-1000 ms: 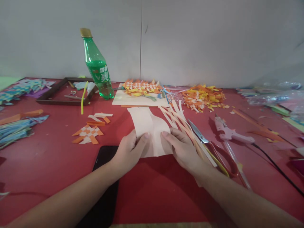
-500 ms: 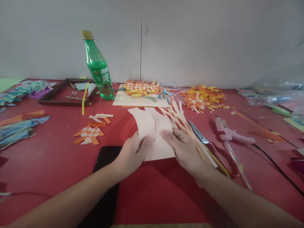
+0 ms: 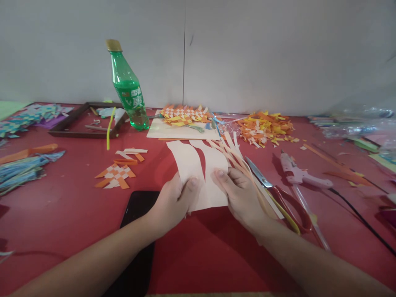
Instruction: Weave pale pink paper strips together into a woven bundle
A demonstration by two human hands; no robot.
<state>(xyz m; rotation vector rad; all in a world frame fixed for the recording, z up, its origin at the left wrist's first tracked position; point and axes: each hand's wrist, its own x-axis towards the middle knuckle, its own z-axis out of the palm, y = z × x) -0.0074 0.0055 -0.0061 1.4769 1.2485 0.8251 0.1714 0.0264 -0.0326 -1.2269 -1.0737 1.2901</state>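
Note:
A cream sheet of paper [image 3: 202,196], split down its middle from the far edge, is stretched between my hands above the red table. My left hand [image 3: 173,194] pinches its left half, thumb on top. On the right half, the thumb and fingers of my right hand [image 3: 238,187] are closed; the fingers beneath the paper are hidden. The split is a curved gap that narrows toward me, with the near part still joined. Just right of my right hand lie long cream paper strips [image 3: 230,150] and red-and-yellow-handled scissors [image 3: 287,204].
A black phone [image 3: 140,206] lies by my left forearm. Left of it is a woven orange-and-white paper piece [image 3: 116,175]. Behind stand a green bottle [image 3: 128,88] and a dark frame [image 3: 74,134]. A glue gun [image 3: 297,171] with a cord is at right, near an orange paper pile [image 3: 266,128].
The split in the paper has widened and runs further toward me. My hands have shifted only slightly, the right half of the paper moving a little to the right.

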